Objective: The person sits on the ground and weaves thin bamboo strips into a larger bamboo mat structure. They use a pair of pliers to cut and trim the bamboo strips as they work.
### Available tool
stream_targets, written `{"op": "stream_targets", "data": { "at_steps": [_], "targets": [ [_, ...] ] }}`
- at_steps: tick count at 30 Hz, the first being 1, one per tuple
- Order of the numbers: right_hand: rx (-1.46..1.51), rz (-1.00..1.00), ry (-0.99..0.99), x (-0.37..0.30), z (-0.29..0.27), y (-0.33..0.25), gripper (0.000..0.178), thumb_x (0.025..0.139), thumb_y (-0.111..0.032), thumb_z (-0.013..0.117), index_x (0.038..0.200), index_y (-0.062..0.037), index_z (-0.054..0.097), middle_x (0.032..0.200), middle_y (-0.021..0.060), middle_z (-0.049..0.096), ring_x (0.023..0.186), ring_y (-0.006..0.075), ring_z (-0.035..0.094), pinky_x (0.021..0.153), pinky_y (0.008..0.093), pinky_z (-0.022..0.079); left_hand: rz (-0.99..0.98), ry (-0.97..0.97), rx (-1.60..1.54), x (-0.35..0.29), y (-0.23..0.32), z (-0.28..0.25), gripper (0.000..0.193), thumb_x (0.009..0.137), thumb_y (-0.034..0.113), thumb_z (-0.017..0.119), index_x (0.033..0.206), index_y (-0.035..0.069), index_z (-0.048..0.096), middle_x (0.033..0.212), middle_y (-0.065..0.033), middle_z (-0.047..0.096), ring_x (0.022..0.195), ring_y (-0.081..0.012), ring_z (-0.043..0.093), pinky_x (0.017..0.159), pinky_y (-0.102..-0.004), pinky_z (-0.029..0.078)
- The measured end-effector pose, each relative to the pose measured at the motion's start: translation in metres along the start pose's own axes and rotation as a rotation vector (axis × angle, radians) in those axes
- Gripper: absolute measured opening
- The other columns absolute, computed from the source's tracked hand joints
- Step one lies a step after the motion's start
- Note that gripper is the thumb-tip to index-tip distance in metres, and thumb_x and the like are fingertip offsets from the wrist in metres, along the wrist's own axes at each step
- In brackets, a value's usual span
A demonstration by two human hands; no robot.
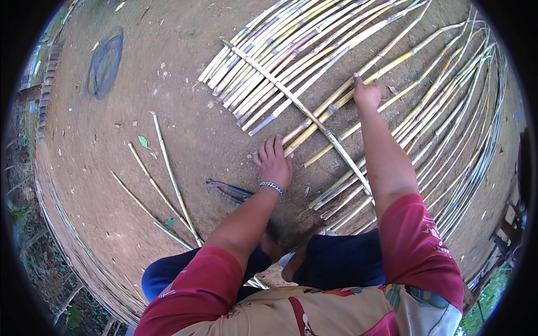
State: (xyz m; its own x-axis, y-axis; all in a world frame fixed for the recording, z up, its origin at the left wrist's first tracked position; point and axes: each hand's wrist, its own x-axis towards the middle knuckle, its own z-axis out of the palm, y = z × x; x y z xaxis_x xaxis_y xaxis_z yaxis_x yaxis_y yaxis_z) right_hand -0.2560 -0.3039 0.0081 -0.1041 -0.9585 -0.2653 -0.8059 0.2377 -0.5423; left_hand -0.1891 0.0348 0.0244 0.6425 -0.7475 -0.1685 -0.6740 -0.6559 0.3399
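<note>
My left hand (274,163), fingers stretched out, rests beside the near ends of two yellowish bamboo poles (392,66) and touches them. Farther along the same pair, my right hand (367,94) is closed on a pole, one finger pointing outward. A single thin crosspiece pole (338,145) runs diagonally over the near part of the spread poles. To the left of the pair lies a close row of pale poles (305,47), their near ends roughly lined up. Below my left wrist is a dark two-armed tool (228,187), partly hidden by my forearm.
More long, thin poles (443,131) fan out to the right, bending over one another. Three thin sticks (168,162) lie on the dirt to the left. A dark coil of mesh or wire (105,64) is at the upper left. My knees (342,257) are close below.
</note>
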Motion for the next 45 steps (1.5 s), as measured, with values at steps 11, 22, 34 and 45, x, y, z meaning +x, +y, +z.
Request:
{"op": "stream_targets", "data": {
  "at_steps": [11, 22, 34, 45],
  "targets": [
    [0.509, 0.11, -0.076, -0.016, 0.012, -0.013, 0.101, 0.083, -0.028, 0.081, 0.159, 0.0001, 0.021, 0.153, 0.0268, 0.041, 0.136, 0.0367, 0.049, 0.113, 0.0382, 0.038, -0.037, -0.022, -0.16, 0.018, -0.014, -0.004, 0.062, 0.089, 0.024, 0.07, 0.14, 0.003, 0.044, 0.131, -0.0187, 0.047, 0.125, -0.0385, 0.042, 0.108, -0.0531, 0.027],
    [0.166, -0.044, -0.149, -0.008, 0.014, -0.021, 0.107, 0.085, -0.041, 0.078, 0.159, 0.0009, 0.014, 0.151, 0.0294, 0.043, 0.137, 0.0396, 0.049, 0.113, 0.0405, 0.04, -0.069, 0.019, -0.15, 0.027, -0.017, -0.004, 0.064, 0.088, 0.022, 0.071, 0.141, 0.001, 0.042, 0.133, -0.0195, 0.045, 0.125, -0.0384, 0.041, 0.107, -0.053, 0.028],
    [-0.177, -0.015, -0.23, -0.002, 0.02, -0.053, 0.118, 0.091, -0.053, 0.066, 0.153, 0.0128, -0.009, 0.14, 0.0351, 0.051, 0.13, 0.0437, 0.054, 0.112, 0.0414, 0.042, -0.124, 0.016, -0.19, 0.039, -0.019, -0.01, 0.068, 0.085, 0.018, 0.074, 0.142, 0.001, 0.04, 0.134, -0.0216, 0.044, 0.127, -0.0404, 0.041, 0.108, -0.0549, 0.027],
    [0.312, -0.016, -0.459, -0.031, 0.003, -0.01, 0.08, 0.095, -0.028, 0.07, 0.149, 0.0131, 0.028, 0.124, 0.0298, 0.061, 0.108, 0.0344, 0.063, 0.096, 0.0443, 0.05, 0.171, -0.001, -0.343, 0.029, 0.023, -0.019, 0.052, 0.086, 0.018, 0.071, 0.132, 0.006, 0.052, 0.131, -0.0165, 0.051, 0.134, -0.0307, 0.041, 0.11, -0.047, 0.03]
  ]
}}
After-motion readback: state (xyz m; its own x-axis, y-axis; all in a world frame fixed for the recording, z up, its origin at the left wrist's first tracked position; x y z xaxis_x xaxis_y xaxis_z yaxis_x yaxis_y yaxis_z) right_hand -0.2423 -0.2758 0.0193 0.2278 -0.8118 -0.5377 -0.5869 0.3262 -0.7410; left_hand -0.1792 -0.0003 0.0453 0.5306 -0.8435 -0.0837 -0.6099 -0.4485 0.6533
